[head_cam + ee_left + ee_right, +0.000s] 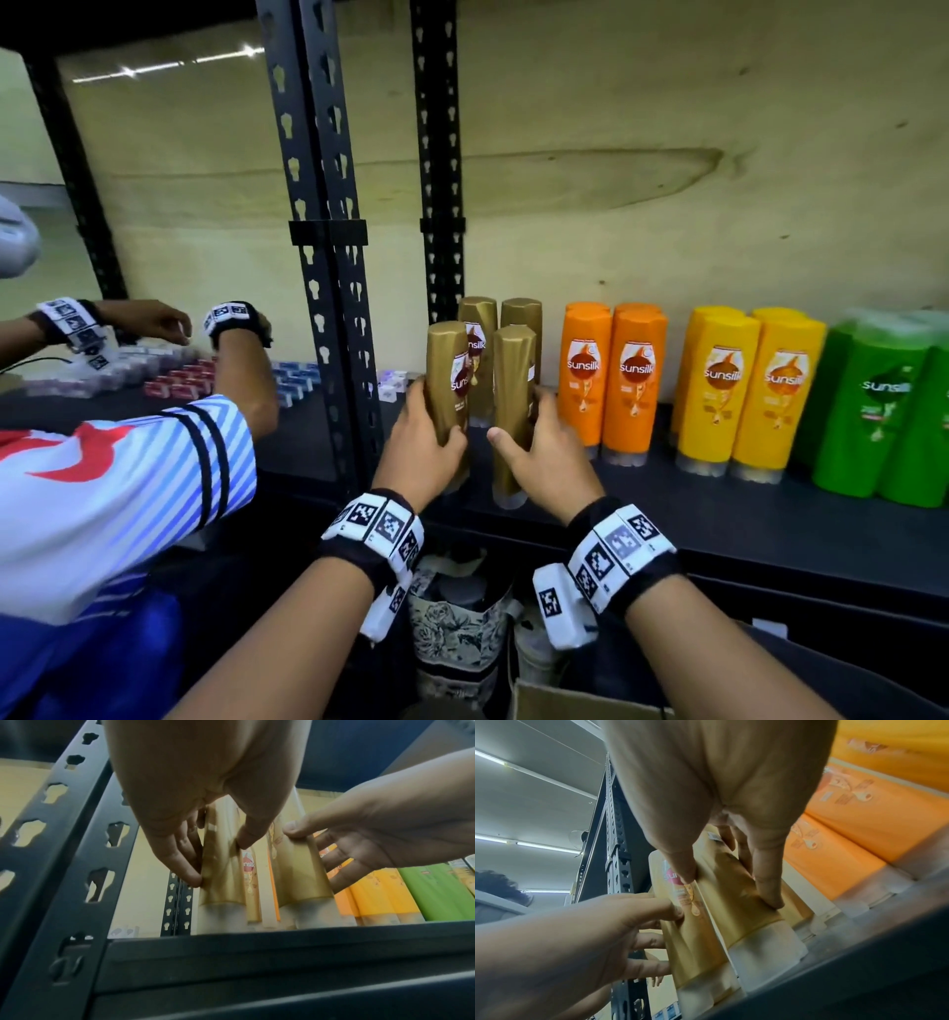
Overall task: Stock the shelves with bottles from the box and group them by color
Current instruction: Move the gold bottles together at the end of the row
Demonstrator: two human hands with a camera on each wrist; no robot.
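Observation:
Two gold bottles stand cap-down near the front of the black shelf [667, 496]. My left hand [429, 442] grips the left gold bottle [448, 380], thumb on its front and fingers round its left side. My right hand [544, 457] grips the right gold bottle [513, 390] in the same way. The left wrist view shows the left hand [180, 821] pinching its bottle [221, 866]. The right wrist view shows the right hand [718, 801] on its bottle [729, 902]. Two more gold bottles [480, 329] stand just behind. To the right are orange bottles [611, 380], yellow bottles [744, 390] and green bottles [873, 411].
Black slotted uprights [318, 205] stand just left of the gold bottles. Another person in a striped sleeve [128, 488] handles small boxes [179, 380] on the neighbouring shelf. Below my wrists are a floral bag [452, 632] and a cardboard box edge [565, 701].

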